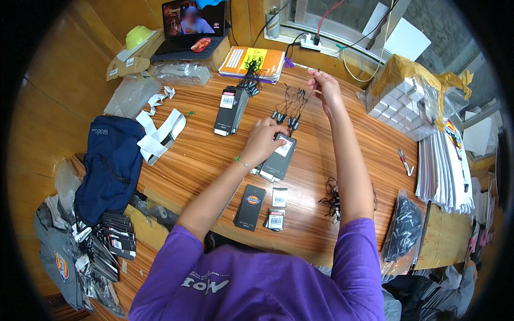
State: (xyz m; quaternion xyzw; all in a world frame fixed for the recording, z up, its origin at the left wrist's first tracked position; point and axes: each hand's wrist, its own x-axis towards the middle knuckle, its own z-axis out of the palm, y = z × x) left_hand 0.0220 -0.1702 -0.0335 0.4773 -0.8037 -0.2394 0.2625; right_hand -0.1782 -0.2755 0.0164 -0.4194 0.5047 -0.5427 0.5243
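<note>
My left hand (261, 140) is closed at the upper end of a small pile of dark hang tags (277, 163), thumb and fingers on the top one, which bears a white barcode sticker (285, 146). Black looped strings (289, 107) with small plastic seals fan out beyond them. Raised farther off, my right hand (325, 90) pinches the end of one black string between its fingertips. Left of the pile stands a thicker stack of tags (230, 113) with its strings bunched behind. Nearer me lie a stringless dark tag stack (250, 207) and two small piles of barcode stickers (278, 197) (276, 220).
Loose black strings (333, 200) lie under my right forearm. At right are a pen (402, 159), a wrapped block of white boxes (401, 109) and stacked white bags (443, 171). A navy cloth bag (110, 166) lies left; a laptop (193, 24) stands at the back.
</note>
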